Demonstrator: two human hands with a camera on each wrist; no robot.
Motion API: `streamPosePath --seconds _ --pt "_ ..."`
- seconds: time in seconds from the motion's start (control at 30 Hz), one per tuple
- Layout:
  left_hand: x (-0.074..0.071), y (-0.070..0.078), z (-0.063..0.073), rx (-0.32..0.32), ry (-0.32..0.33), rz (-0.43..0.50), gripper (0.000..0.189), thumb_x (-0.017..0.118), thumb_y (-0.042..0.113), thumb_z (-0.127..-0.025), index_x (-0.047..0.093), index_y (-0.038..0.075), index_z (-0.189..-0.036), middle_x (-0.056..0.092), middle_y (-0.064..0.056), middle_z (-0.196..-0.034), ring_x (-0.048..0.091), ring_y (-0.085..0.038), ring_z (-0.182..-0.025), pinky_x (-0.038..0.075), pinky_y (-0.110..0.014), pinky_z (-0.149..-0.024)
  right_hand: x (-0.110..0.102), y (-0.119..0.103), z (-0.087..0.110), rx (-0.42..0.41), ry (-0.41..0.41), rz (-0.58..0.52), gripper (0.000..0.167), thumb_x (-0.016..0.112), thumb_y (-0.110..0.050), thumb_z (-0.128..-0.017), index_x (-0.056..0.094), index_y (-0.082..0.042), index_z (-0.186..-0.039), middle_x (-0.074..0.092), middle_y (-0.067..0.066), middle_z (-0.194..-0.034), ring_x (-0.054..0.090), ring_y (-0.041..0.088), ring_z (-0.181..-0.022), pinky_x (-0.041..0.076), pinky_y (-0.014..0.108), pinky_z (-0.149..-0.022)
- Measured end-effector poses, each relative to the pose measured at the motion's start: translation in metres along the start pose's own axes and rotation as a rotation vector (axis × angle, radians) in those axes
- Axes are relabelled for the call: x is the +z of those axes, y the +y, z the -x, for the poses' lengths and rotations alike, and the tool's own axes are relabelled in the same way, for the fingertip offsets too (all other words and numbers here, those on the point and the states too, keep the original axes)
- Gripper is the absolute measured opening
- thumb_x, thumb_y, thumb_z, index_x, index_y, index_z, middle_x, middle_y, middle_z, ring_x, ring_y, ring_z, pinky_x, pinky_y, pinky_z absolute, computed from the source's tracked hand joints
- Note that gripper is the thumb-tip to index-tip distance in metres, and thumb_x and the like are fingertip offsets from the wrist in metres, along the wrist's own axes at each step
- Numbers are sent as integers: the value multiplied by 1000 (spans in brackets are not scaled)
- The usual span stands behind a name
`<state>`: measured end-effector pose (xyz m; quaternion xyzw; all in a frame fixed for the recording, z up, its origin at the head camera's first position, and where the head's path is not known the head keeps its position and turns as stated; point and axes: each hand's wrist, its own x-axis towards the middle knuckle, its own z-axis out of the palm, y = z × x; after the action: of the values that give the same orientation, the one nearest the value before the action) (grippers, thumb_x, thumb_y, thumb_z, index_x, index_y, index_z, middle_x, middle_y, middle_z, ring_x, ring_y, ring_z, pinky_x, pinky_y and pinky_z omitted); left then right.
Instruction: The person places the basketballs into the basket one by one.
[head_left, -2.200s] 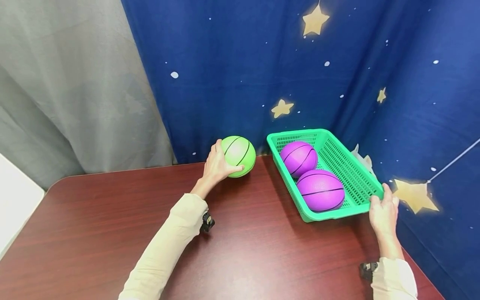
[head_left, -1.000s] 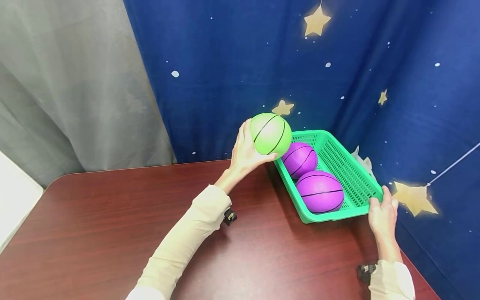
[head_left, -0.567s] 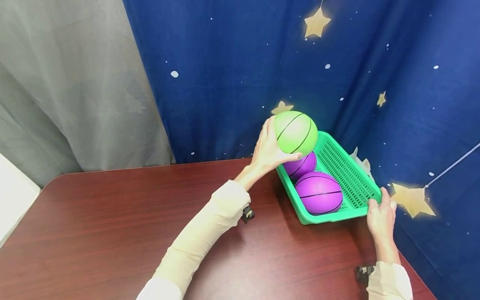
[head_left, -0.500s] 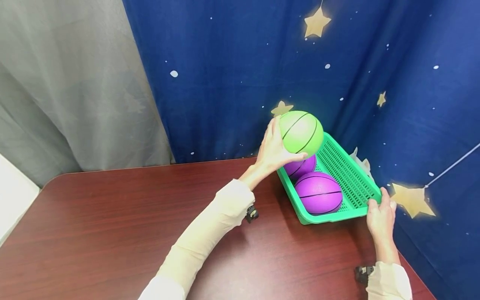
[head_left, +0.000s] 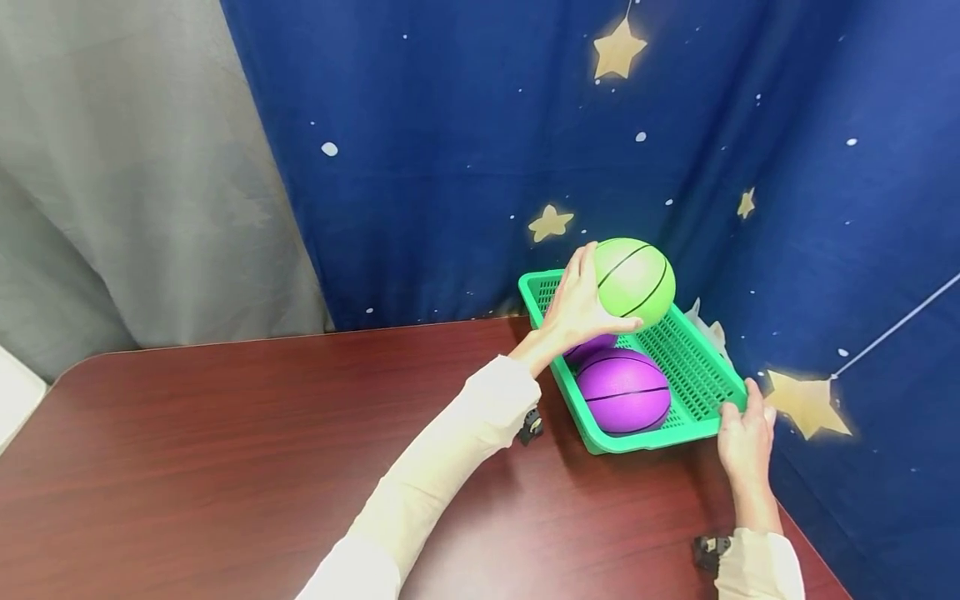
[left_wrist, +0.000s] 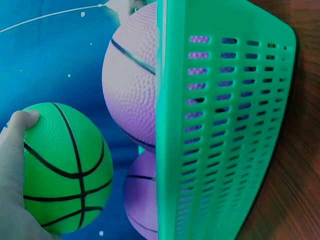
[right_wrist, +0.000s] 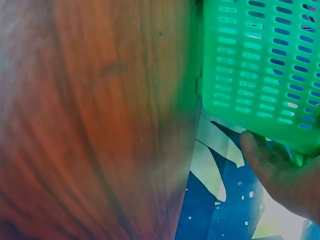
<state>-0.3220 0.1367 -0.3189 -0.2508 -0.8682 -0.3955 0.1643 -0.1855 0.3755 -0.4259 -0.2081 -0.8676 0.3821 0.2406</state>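
Note:
My left hand (head_left: 581, 304) grips a light green mini basketball (head_left: 636, 282), fingers at its left side and thumb along its lower front. The ball is over the back part of a green plastic basket (head_left: 585, 425), and in the left wrist view the green ball (left_wrist: 70, 165) shows beyond the basket's rim. Inside lie two purple mini basketballs: the front one (head_left: 624, 392) is in plain sight, while the rear one (head_left: 588, 348) is mostly hidden by my left hand. With thumb and fingers, my right hand (head_left: 746, 437) holds the basket's near right corner.
The basket stands at the back right of a dark red-brown wooden table (head_left: 300, 450). Behind hang a blue starry curtain (head_left: 420, 183) and a grey curtain (head_left: 150, 200). A whitish pointed object (head_left: 708, 325) shows just past the basket's right side.
My left hand has lifted the green ball off the table and carried it right, over the basket; lately it has sunk slightly. My right hand keeps holding the basket's corner.

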Motion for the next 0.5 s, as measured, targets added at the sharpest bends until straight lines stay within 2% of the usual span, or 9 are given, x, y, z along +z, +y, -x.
streamPosePath --seconds 0.1,0.3,0.5 --pt "6 4 -2 12 -4 -3 125 80 60 -53 11 15 -146 22 -2 -146 30 -13 -129 36 -28 -99 1 0 -1 -5 7 -9 55 34 -15 -93 24 -4 -146 31 32 -125 33 46 -109 25 53 -93" --pt "16 12 -8 113 -11 -17 125 81 58 -54 10 12 -146 22 -3 -145 25 -12 -130 32 -26 -101 0 2 -3 -31 28 -20 55 35 -15 -92 26 -5 -146 33 32 -127 33 46 -112 24 53 -95" --pt "30 15 -9 97 -59 -36 125 80 58 -55 9 12 -147 21 -5 -147 26 -14 -131 34 -29 -100 2 3 -3 -42 22 -18 55 35 -14 -92 26 -3 -145 32 33 -128 33 46 -111 23 54 -95"
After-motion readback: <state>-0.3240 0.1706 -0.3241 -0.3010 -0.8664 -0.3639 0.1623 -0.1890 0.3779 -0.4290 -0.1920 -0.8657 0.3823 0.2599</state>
